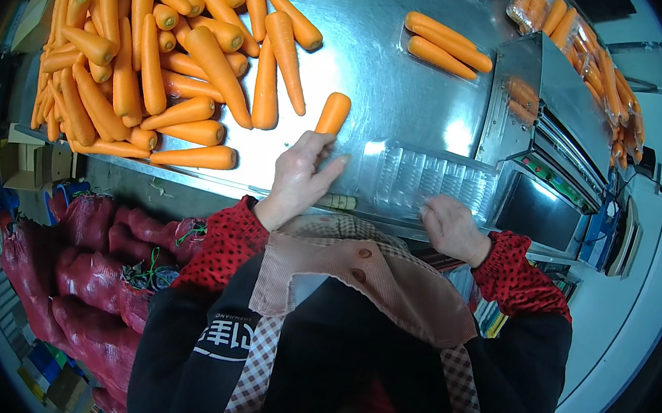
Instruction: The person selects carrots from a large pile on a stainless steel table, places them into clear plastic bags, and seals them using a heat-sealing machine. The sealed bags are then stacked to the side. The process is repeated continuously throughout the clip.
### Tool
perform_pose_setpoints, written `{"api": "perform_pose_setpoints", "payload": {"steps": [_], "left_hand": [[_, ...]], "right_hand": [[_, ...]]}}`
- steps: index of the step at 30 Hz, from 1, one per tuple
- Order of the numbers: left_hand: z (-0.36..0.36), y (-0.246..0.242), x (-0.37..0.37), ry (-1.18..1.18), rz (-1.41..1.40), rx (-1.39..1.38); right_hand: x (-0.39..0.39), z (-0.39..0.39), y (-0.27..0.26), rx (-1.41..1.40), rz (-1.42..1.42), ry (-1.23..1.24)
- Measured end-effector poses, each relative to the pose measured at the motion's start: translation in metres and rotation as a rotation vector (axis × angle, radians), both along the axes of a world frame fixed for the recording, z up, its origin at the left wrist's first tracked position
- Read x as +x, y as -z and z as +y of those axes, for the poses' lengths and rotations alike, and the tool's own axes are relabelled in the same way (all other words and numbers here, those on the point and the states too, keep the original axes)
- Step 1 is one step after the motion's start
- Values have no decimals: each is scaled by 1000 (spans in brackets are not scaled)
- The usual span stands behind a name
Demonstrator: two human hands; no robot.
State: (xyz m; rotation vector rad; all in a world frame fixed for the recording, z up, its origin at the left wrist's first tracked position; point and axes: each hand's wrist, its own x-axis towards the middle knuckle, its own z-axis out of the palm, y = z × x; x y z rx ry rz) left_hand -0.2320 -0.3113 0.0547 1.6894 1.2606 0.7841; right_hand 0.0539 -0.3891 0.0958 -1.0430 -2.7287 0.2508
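Note:
My left hand [304,171] grips a single carrot [334,113] above the near part of the steel tabletop [367,78]. The carrot's blunt end points away from me, and its lower part is hidden behind the fingers. A clear ribbed plastic tray [430,171] with no carrots in it lies to the right. My right hand [453,229] is at the tray's near edge with curled fingers; whether they pinch the rim is hidden. Farther back, another clear tray [405,41] carries three carrots [448,41].
A large heap of loose carrots [141,63] covers the table's left side. At the right stands a metal wrapping machine [555,108], with wrapped carrot packs [603,77] piled behind it. Red mesh sacks [85,278] lie on the floor at left, near a cardboard box [33,163].

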Motion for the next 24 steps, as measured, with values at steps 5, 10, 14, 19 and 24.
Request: {"api": "perform_pose_setpoints", "payload": {"steps": [5, 10, 14, 19, 24], "left_hand": [[-3, -20, 35, 204, 34, 261], [-7, -15, 36, 406, 150, 445], [-9, -11, 35, 424, 138, 469], [-9, -17, 35, 457, 133, 432], [-13, -15, 34, 438, 147, 410]], "right_hand": [[2, -2, -5, -62, 57, 42], [-2, 0, -16, -78, 168, 82], [10, -2, -9, -144, 163, 71], [7, -6, -5, -111, 214, 100], [8, 1, -9, -148, 218, 57]]}}
